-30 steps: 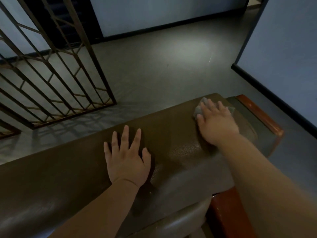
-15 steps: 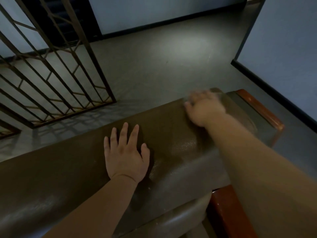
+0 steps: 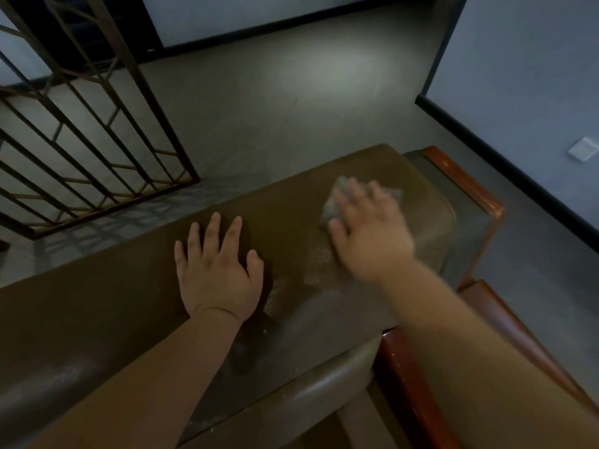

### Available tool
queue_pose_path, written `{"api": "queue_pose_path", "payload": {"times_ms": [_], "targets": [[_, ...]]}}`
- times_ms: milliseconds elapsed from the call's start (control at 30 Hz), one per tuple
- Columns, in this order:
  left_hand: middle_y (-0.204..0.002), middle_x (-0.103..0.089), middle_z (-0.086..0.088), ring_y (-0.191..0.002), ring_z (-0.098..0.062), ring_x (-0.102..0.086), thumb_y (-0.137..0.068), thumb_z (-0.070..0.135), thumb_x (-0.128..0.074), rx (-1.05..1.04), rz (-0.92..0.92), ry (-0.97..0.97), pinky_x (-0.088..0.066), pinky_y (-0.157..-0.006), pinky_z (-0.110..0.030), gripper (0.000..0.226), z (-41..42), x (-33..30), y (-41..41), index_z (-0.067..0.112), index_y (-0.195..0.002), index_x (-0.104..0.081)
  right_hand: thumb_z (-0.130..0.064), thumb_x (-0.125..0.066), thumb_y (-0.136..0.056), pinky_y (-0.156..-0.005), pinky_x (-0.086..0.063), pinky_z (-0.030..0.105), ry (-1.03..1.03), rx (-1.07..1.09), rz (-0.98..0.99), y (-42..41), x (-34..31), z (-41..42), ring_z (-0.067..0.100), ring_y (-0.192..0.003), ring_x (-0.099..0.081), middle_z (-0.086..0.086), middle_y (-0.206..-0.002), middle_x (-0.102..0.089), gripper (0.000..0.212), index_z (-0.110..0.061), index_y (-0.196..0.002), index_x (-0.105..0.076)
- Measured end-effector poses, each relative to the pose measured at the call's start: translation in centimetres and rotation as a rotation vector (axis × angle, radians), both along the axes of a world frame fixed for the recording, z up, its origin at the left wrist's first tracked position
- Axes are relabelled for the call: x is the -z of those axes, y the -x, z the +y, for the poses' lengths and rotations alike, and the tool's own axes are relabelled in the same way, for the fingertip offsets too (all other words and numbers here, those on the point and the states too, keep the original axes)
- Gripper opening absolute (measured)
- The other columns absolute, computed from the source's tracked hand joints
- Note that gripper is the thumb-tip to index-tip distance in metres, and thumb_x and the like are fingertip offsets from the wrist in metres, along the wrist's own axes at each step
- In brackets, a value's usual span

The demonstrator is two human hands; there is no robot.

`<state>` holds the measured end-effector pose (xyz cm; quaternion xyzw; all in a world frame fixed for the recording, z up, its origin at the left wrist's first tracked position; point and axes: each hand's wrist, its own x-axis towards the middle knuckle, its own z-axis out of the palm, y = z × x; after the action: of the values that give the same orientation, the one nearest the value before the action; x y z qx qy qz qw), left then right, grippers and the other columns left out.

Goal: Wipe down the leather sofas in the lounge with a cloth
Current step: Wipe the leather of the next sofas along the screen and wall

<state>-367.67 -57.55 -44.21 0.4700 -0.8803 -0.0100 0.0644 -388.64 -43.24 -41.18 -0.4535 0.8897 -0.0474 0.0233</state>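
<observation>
Right hand (image 3: 372, 234) fingers flat on cloth (image 3: 330, 209), left hand (image 3: 220, 270) splayed on sofa (image 3: 97, 312)

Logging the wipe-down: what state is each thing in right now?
Left hand: flat on the sofa top, fingers spread.
Right hand: pressing the cloth, blurred.
Cloth: flat on the sofa top under the hand.
Sofa: top partly glossy.
Gate: upright.

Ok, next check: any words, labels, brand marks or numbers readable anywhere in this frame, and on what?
None readable.
Sofa: no tag or brand mark shows.
Cloth under the right hand: blurred, no print seen.
Pale plate on the wall: blank as far as shown.
</observation>
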Motion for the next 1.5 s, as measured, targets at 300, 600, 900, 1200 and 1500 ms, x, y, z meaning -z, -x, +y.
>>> {"api": "queue_pose_path", "payload": {"times_ms": [300,600,900,1200,1500], "targets": [[-0.174,-0.024,0.000,-0.161,-0.030,-0.017,-0.098,0.063,-0.018,0.002,0.002,0.042,-0.014,-0.131,-0.055,0.070,-0.2,0.4,0.0,0.039,-0.163,-0.027,-0.062,-0.021,-0.105,-0.130,-0.011,0.053,0.185,0.389,-0.073,7.8,1.3,4.1,0.032,-0.160,-0.011,0.002,-0.174,-0.019,0.065,-0.035,-0.164,-0.026],[-0.173,-0.027,-0.001,-0.160,-0.032,-0.020,-0.097,0.062,-0.021,0.011,0.029,0.056,-0.015,-0.130,-0.056,0.071,0.1,0.1,-0.1,0.037,-0.163,-0.031,-0.061,-0.022,-0.108,-0.127,-0.001,0.056,0.334,0.095,-0.023,-4.3,6.1,5.0,0.033,-0.161,0.000,-0.001,-0.173,-0.019,0.060,-0.036,-0.163,-0.028],[-0.170,-0.032,-0.003,-0.158,-0.033,-0.026,-0.101,0.063,-0.025,0.023,0.036,0.102,-0.018,-0.130,-0.056,0.066,-0.4,1.1,-0.2,0.037,-0.161,-0.032,-0.066,-0.019,-0.103,-0.124,0.000,0.069,0.576,0.595,-0.341,-9.8,6.1,1.7,0.046,-0.156,0.021,0.009,-0.173,0.021,0.077,-0.030,-0.168,0.002],[-0.170,-0.033,-0.003,-0.158,-0.032,-0.026,-0.099,0.063,-0.023,0.031,0.050,0.108,-0.017,-0.130,-0.056,0.068,-0.3,1.0,-0.2,0.036,-0.161,-0.036,-0.056,-0.020,-0.110,-0.127,0.000,0.065,0.775,0.885,-0.504,-2.3,4.7,2.6,0.047,-0.157,0.014,0.006,-0.174,0.020,0.063,-0.039,-0.167,-0.001],[-0.173,-0.026,-0.001,-0.159,-0.031,-0.022,-0.100,0.062,-0.018,0.081,0.046,0.097,-0.016,-0.130,-0.058,0.068,0.0,0.7,-0.1,0.039,-0.163,-0.031,-0.072,-0.012,-0.102,-0.123,-0.003,0.069,0.642,0.368,-0.433,-16.6,9.8,2.9,0.043,-0.156,0.024,0.004,-0.172,0.025,0.073,-0.041,-0.165,0.006]]}}
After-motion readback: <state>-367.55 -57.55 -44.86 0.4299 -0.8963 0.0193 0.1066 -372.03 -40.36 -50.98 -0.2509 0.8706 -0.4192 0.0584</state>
